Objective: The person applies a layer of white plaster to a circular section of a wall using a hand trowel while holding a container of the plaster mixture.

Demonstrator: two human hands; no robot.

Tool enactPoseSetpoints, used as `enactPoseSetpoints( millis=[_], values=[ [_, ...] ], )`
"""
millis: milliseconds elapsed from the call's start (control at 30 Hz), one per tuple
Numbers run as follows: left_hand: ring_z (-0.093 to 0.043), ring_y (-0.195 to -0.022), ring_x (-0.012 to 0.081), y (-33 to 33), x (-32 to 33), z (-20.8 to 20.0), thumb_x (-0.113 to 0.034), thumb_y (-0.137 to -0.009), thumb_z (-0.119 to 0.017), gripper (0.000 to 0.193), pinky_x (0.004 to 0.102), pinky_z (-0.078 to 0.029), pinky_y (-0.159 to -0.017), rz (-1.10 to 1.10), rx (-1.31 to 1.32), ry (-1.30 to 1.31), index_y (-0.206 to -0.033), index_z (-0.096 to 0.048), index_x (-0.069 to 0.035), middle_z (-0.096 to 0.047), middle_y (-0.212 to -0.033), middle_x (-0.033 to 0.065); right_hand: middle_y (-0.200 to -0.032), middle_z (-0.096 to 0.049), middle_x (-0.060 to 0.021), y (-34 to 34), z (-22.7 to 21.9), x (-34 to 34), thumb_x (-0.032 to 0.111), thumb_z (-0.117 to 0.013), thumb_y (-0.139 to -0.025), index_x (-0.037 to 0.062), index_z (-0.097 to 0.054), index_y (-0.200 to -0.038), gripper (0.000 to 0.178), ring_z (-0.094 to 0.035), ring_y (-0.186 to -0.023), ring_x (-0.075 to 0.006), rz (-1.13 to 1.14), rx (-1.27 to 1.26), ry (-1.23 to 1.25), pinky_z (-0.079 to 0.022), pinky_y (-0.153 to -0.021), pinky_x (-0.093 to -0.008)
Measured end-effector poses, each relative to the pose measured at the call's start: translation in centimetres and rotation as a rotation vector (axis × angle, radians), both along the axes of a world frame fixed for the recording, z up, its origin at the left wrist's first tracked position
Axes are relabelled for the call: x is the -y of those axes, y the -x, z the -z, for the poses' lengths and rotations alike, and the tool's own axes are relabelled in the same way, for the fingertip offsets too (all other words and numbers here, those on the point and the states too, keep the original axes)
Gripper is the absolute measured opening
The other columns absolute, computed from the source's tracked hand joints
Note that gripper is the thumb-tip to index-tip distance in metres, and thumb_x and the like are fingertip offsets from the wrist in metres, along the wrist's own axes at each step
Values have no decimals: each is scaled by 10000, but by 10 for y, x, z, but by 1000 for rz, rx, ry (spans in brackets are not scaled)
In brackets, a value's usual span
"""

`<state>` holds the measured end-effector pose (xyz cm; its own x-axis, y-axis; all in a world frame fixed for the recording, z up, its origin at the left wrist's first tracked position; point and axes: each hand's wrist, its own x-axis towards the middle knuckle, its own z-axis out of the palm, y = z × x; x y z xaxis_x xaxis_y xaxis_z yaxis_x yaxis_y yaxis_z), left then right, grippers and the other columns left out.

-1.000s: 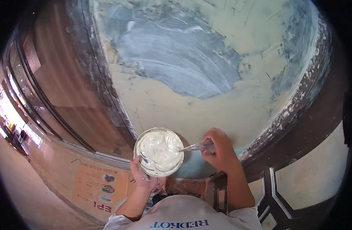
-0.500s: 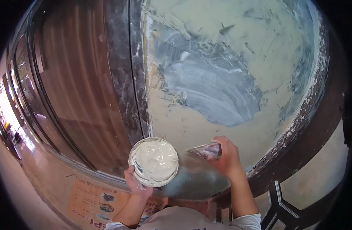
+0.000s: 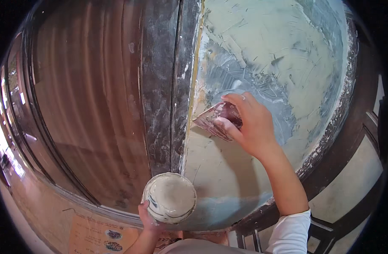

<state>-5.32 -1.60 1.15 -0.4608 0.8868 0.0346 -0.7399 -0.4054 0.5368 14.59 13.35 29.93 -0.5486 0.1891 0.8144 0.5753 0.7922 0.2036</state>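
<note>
My left hand (image 3: pixel 149 218) grips a round tub (image 3: pixel 170 198) of cream-coloured putty from its lower left side, with the thumb over the rim. In my right hand (image 3: pixel 254 124) is a putty knife (image 3: pixel 217 122) with a smeared, dark reddish surface, fingers and thumb closed round it. Its pointed left corner is at the left edge of the plastered wall (image 3: pixel 227 165), beside the dark door frame. Whether the whole blade edge touches the wall I cannot tell. Behind my right hand shows a grey-blue patch (image 3: pixel 282 114) in the cream coat.
Left of the wall runs a dark wooden frame (image 3: pixel 162 93) next to a brown glossy panel (image 3: pixel 92 106). A printed orange-brown sheet (image 3: pixel 90 235) lies on the floor at lower left. Dark panelled woodwork (image 3: pixel 350 169) borders the wall at right.
My right hand has moved up with the putty knife to the wall's left edge. My left hand still holds the tub, a little lower. The view has shifted left.
</note>
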Motion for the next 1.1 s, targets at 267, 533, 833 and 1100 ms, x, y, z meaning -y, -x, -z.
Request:
enactPoseSetpoints(
  millis=[267,533,833,1100],
  values=[
    [-598,-1106,329,24,-1,-1,-412,-829,-484,651,460,-478,-962,89,64,16,-1339,-486,-7,-600,-1252,167,-906,-611,-83,-3,-38,-10,260,-745,-778,141,-603,-1084,358,-605,-818,-297,55,-199,-185,-451,-692,-422],
    [-581,-1126,339,37,-2,-6,-421,-819,-483,678,459,-468,-973,131,11,80,-1347,-465,2,-588,-1248,177,-902,-570,-67,12,-30,4,273,-734,-798,184,-592,-1112,356,-584,-798,-291,184,106,-152,-448,-683,-418],
    [-555,-1169,330,47,0,-2,-441,-825,-479,695,469,-458,-982,165,19,55,-1390,-434,-40,-551,-1310,157,-901,-576,-90,18,-21,3,249,-751,-780,148,-589,-1115,386,-591,-821,-288,129,208,-169,-442,-681,-432],
    [-560,-1169,319,51,1,1,-452,-836,-470,680,457,-449,-996,143,10,28,-1369,-458,-29,-559,-1309,150,-939,-599,-68,8,-15,9,272,-759,-762,181,-598,-1104,388,-608,-836,-277,174,85,-98,-446,-699,-410]
  ],
)
